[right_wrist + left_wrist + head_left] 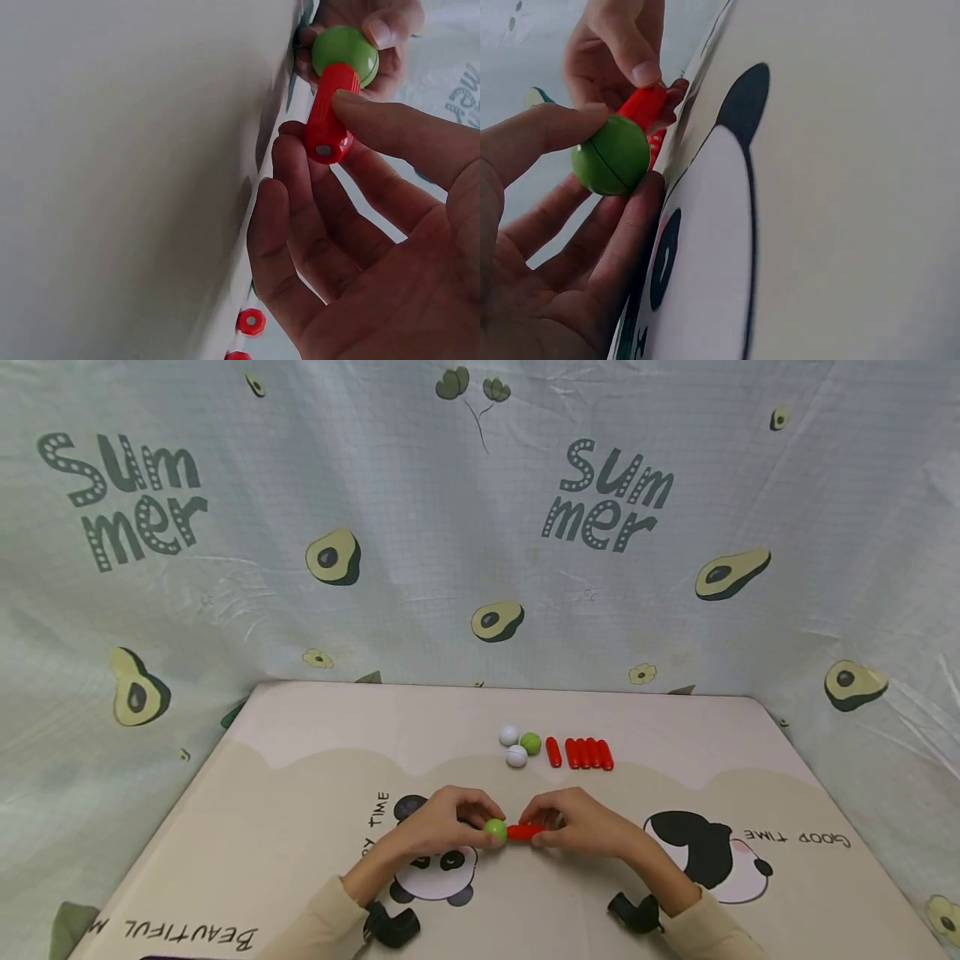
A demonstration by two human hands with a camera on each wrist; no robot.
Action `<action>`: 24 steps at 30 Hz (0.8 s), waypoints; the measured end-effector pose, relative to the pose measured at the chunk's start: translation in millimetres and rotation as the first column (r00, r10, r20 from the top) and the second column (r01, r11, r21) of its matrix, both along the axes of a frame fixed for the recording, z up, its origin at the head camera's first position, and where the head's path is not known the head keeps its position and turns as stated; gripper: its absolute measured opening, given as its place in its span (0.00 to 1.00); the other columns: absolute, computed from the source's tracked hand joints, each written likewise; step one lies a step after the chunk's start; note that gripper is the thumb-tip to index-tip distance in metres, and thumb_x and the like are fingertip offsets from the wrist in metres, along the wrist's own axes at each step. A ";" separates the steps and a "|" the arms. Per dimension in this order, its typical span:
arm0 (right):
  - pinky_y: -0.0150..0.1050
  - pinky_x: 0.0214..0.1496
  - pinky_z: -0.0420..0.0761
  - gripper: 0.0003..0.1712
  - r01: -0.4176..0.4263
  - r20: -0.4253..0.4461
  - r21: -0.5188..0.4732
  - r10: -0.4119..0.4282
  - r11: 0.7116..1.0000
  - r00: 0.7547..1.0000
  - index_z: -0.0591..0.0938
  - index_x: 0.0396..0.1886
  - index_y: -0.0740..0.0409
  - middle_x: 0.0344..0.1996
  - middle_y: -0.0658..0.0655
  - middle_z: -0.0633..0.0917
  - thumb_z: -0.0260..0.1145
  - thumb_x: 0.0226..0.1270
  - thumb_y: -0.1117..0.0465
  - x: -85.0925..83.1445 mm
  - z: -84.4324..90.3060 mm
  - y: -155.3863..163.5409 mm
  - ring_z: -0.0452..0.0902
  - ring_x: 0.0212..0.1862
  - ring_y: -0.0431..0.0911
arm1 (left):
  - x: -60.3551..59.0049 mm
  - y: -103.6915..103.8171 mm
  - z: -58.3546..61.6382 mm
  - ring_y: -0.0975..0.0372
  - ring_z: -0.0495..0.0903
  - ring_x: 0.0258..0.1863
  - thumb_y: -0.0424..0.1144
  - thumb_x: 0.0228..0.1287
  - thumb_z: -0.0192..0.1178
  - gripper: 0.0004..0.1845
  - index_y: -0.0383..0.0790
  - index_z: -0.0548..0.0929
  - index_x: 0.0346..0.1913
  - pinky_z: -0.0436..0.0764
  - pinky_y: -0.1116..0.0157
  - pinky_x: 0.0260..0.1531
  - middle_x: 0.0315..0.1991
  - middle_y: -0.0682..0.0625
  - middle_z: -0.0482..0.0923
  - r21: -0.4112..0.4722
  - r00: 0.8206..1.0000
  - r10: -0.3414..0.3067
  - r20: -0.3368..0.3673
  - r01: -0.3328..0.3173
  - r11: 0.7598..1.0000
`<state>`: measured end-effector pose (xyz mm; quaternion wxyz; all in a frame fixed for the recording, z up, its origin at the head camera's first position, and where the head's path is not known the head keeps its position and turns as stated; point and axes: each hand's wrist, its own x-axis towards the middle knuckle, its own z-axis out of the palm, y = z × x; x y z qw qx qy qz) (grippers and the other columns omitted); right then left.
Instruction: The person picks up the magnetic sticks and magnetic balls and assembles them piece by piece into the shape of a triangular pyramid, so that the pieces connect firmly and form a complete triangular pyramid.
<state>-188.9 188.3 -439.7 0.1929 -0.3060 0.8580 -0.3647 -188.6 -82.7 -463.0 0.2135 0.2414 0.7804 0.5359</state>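
My left hand (450, 822) pinches a glossy green ball (613, 155) between thumb and fingers; a thin seam runs round the ball. With thumb and fingertips, my right hand (588, 828) grips a short red ridged rod (330, 116) that has a small socket in its near end. The rod's other end meets the ball's side, so the two form one line low over the table, in front of my body. Where they meet, the joint is partly covered by fingers in the left wrist view.
Beyond the hands lie two white balls (516, 756), another green ball (531, 743), a single red rod (553, 752) and a row of several red rods (588, 754). Panda and dog prints mark the table mat (262, 827). A printed curtain (420, 527) hangs behind the table.
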 end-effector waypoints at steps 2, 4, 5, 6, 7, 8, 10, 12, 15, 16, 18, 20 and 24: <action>0.30 0.46 0.81 0.12 -0.002 0.011 -0.001 0.002 1.000 1.000 0.87 0.49 0.55 0.39 0.48 0.89 0.72 0.67 0.61 0.2 0.0 -0.3 0.79 0.39 0.35 | -1.3 -1.6 -1.1 0.63 0.85 0.42 0.40 0.60 0.74 0.16 0.40 0.88 0.50 0.82 0.70 0.43 0.42 0.49 0.88 0.006 1.000 -0.003 0.006 0.003 1.000; 0.30 0.46 0.81 0.12 -0.006 0.012 -0.001 0.006 1.000 1.000 0.87 0.49 0.55 0.39 0.48 0.89 0.72 0.67 0.61 0.1 -0.2 -0.4 0.79 0.39 0.35 | -2.8 -3.3 -2.6 0.64 0.86 0.41 0.39 0.59 0.75 0.16 0.39 0.89 0.50 0.82 0.71 0.43 0.42 0.48 0.89 0.017 1.000 -0.006 0.009 0.006 1.000; 0.30 0.46 0.82 0.12 -0.008 0.011 0.000 0.008 1.000 1.000 0.87 0.49 0.56 0.39 0.49 0.89 0.73 0.67 0.61 0.0 -0.2 -0.4 0.79 0.38 0.35 | -3.6 -4.2 -3.3 0.64 0.86 0.41 0.39 0.59 0.75 0.16 0.39 0.89 0.50 0.83 0.71 0.43 0.42 0.48 0.90 0.023 1.000 -0.009 0.011 0.009 1.000; 0.30 0.46 0.82 0.12 -0.011 0.010 0.000 0.011 1.000 1.000 0.87 0.49 0.56 0.39 0.49 0.89 0.73 0.67 0.61 -0.1 -0.2 -0.4 0.79 0.38 0.35 | -4.5 -4.9 -4.2 0.65 0.87 0.41 0.38 0.58 0.75 0.16 0.39 0.89 0.50 0.83 0.71 0.43 0.42 0.48 0.90 0.027 1.000 -0.011 0.013 0.011 1.000; 0.30 0.47 0.82 0.12 -0.012 0.010 -0.001 0.012 1.000 1.000 0.87 0.49 0.56 0.39 0.49 0.89 0.73 0.66 0.62 -0.2 -0.2 -0.3 0.79 0.37 0.34 | -5.3 -5.9 -5.2 0.65 0.87 0.41 0.38 0.58 0.75 0.17 0.38 0.89 0.50 0.83 0.71 0.43 0.42 0.47 0.90 0.035 1.000 -0.017 0.008 0.016 0.999; 0.30 0.47 0.82 0.12 -0.014 0.007 -0.002 0.014 1.000 1.000 0.87 0.49 0.56 0.39 0.49 0.89 0.73 0.66 0.62 -0.3 -0.4 -0.2 0.79 0.37 0.34 | -6.2 -6.7 -6.0 0.65 0.87 0.41 0.38 0.58 0.75 0.17 0.38 0.90 0.50 0.83 0.71 0.43 0.42 0.47 0.90 0.039 1.000 -0.020 0.005 0.020 0.999; 0.30 0.47 0.82 0.13 -0.018 0.005 -0.004 0.018 1.000 1.000 0.87 0.49 0.56 0.39 0.49 0.89 0.72 0.67 0.62 -0.6 -0.6 -0.1 0.79 0.37 0.34 | -7.8 -8.5 -7.6 0.65 0.87 0.41 0.37 0.57 0.75 0.17 0.37 0.90 0.50 0.82 0.71 0.43 0.43 0.45 0.90 0.046 1.000 -0.024 -0.013 0.025 0.999; 0.30 0.47 0.82 0.13 -0.020 0.001 -0.004 0.020 1.000 1.000 0.87 0.49 0.56 0.39 0.49 0.89 0.72 0.67 0.62 -0.9 -0.9 0.3 0.79 0.38 0.34 | -9.0 -10.0 -8.6 0.64 0.86 0.41 0.38 0.57 0.75 0.17 0.37 0.90 0.50 0.82 0.71 0.43 0.43 0.45 0.90 0.048 0.999 -0.028 -0.038 0.030 0.998; 0.30 0.46 0.82 0.13 -0.021 -0.005 -0.004 0.021 1.000 1.000 0.87 0.50 0.56 0.39 0.49 0.89 0.72 0.67 0.62 -1.4 -1.2 1.4 0.79 0.38 0.34 | -10.4 -11.5 -9.6 0.63 0.85 0.42 0.38 0.57 0.75 0.18 0.37 0.90 0.51 0.80 0.71 0.43 0.44 0.43 0.90 0.052 0.998 -0.033 -0.060 0.036 0.998; 0.30 0.46 0.82 0.12 -0.022 -0.010 -0.005 0.022 1.000 1.000 0.87 0.49 0.56 0.39 0.49 0.89 0.72 0.67 0.62 -1.6 -1.2 2.0 0.79 0.38 0.34 | -10.7 -11.9 -10.0 0.63 0.85 0.42 0.38 0.57 0.75 0.18 0.37 0.90 0.51 0.80 0.70 0.43 0.44 0.43 0.90 0.054 0.997 -0.036 -0.063 0.039 0.998; 0.31 0.46 0.82 0.12 -0.021 -0.017 -0.009 0.020 1.000 1.000 0.87 0.49 0.55 0.39 0.49 0.89 0.72 0.67 0.62 -2.3 -1.1 3.6 0.79 0.38 0.34 | -11.2 -12.6 -10.6 0.63 0.85 0.42 0.38 0.58 0.75 0.18 0.37 0.90 0.51 0.80 0.70 0.44 0.44 0.43 0.90 0.058 0.997 -0.036 -0.066 0.040 0.998; 0.31 0.47 0.83 0.12 -0.015 -0.022 -0.012 0.014 1.000 1.000 0.87 0.50 0.55 0.40 0.49 0.89 0.72 0.67 0.61 -3.3 -0.5 5.6 0.80 0.38 0.34 | -11.5 -13.5 -11.1 0.64 0.85 0.42 0.37 0.57 0.75 0.18 0.38 0.90 0.51 0.80 0.70 0.44 0.44 0.45 0.90 0.054 0.997 -0.032 -0.070 0.036 0.998; 0.31 0.46 0.83 0.12 0.003 -0.027 -0.016 -0.004 1.000 1.000 0.87 0.51 0.56 0.38 0.48 0.88 0.71 0.68 0.62 -5.9 2.1 10.9 0.80 0.39 0.35 | -12.1 -14.5 -11.9 0.65 0.85 0.42 0.37 0.57 0.75 0.18 0.40 0.90 0.51 0.80 0.69 0.45 0.44 0.48 0.90 0.048 0.996 -0.025 -0.081 0.029 0.998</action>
